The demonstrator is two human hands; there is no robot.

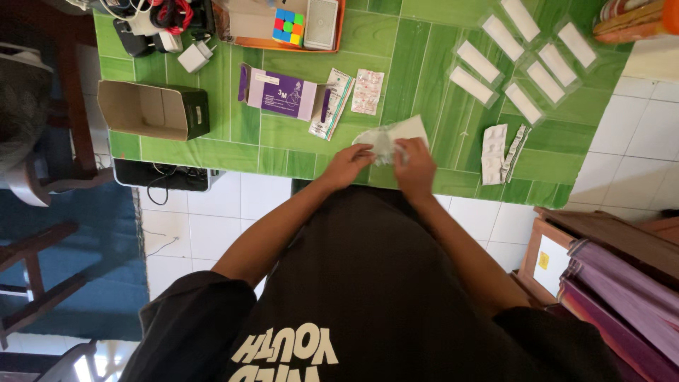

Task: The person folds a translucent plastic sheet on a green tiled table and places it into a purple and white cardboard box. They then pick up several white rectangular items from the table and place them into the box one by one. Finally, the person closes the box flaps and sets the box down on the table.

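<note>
At the near edge of the green table (297,152), left hand (348,164) and right hand (415,164) both pinch a clear plastic packet (384,139) between them. A purple box (279,93) lies at 10 o'clock; sealed white strips (520,53) at 2 o'clock; nothing obstructs either hand.

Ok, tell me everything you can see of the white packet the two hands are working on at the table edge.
The white packet looks like a thin, flat paper-and-clear-film pouch, pale and slightly crumpled at its left end, with a smoother white flap angling up to the right. It lies on the green striped tablecloth near the table's front edge. The left hand pinches its lower left end; the right hand grips its middle from the right. Whether it is already open, and what is inside, cannot be told.
</note>
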